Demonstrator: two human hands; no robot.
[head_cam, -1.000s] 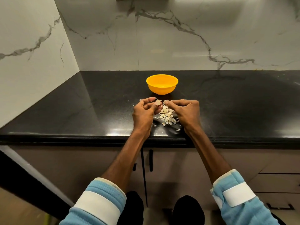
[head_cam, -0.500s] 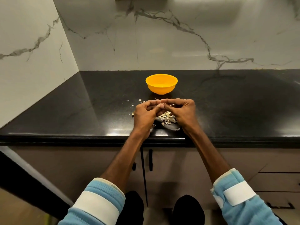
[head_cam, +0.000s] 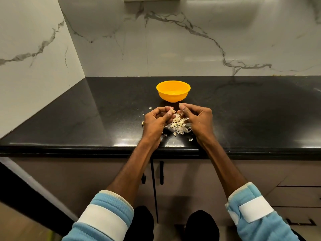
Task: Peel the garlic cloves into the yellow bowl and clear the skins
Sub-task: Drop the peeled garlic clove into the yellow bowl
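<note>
The black polished stone countertop (head_cam: 86,119) carries everything, and the work sits close to the middle of its front edge. The round yellow plastic bowl (head_cam: 173,97) stands upright a little further back, just behind the hands and well away from both side walls. What lies inside it cannot be seen from here.

The left hand (head_cam: 155,121) is curled, its thumb and fingertips pinching the small pale, pink-tinged garlic clove (head_cam: 171,110) held just above the countertop. The right hand (head_cam: 199,119) is also curled, a small gap away from the left, with its thumb and forefinger pressed together near the clove. Whether a flake is caught between them is too small to tell.

Between and under the hands lies the loose heap of papery off-white garlic skins (head_cam: 178,126), with stray flakes scattered toward the front edge and to the left.

The clove is probably light, firm and a little slick once bare, so a fingertip pinch across its fat middle should hold it while a nail lifts skin from the tip or the root end. The skins look dry, brittle and nearly weightless. They would likely cling or drift, so sweeping them together with a cupped palm suits them better than picking up flakes singly.
</note>
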